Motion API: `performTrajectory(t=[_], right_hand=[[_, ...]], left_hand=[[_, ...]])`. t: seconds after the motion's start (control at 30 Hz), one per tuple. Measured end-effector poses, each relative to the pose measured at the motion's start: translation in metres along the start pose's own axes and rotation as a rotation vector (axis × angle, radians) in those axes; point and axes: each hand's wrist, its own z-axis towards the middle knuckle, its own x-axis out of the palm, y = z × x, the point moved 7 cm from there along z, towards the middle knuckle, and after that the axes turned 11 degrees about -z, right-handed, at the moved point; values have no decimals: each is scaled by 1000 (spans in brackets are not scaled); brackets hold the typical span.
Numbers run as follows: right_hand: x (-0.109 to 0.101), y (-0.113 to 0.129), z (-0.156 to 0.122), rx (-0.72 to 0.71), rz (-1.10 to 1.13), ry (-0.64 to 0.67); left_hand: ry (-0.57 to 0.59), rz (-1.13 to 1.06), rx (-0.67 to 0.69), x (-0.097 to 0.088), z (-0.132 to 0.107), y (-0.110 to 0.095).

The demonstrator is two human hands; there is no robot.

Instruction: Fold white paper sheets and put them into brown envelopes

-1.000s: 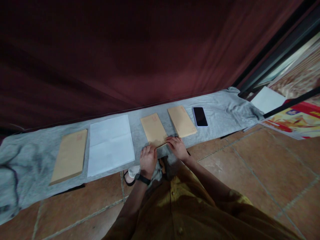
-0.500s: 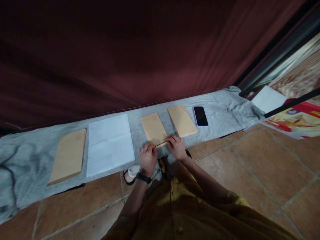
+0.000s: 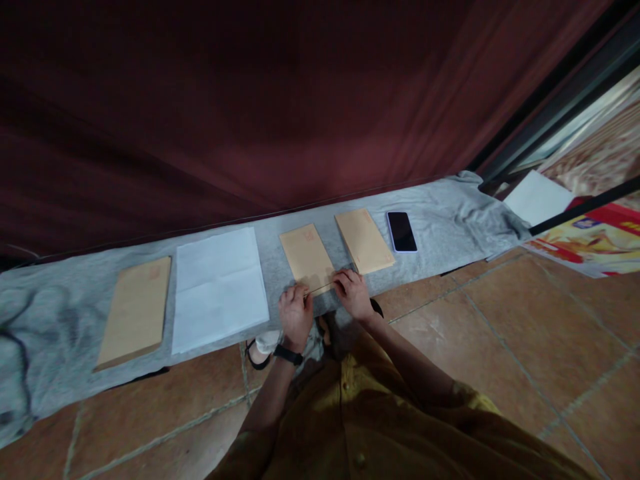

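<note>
A brown paper envelope (image 3: 306,253) with a small red print at its far end lies on the grey cloth in front of me. My left hand (image 3: 296,312) grips the near left corner of this envelope, fingers curled in. At the near right corner my right hand (image 3: 353,293) pinches the same edge between thumb and fingers. Between the two hands the near edge, which looks like the flap, is slightly raised. Parts of the fingertips are hidden. Close to the right hand lies a second stack of brown envelopes (image 3: 364,241).
The grey cloth (image 3: 450,213) covers a long narrow bench. Left of me lie white paper sheets (image 3: 220,287) and a thicker stack of brown envelopes (image 3: 135,310). A phone (image 3: 401,232) rests at the right. A dark red curtain (image 3: 280,133) hangs behind.
Both hands keep hold of the envelope's near edge. The edge between them has tilted slightly, and the left fingers have shifted a little. Everything else stays in place.
</note>
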Motion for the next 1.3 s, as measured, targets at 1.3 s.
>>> performTrajectory(t=[1.3], right_hand=[[1, 40, -40, -277, -52, 120]], left_hand=[[286, 197, 259, 53, -44, -29]])
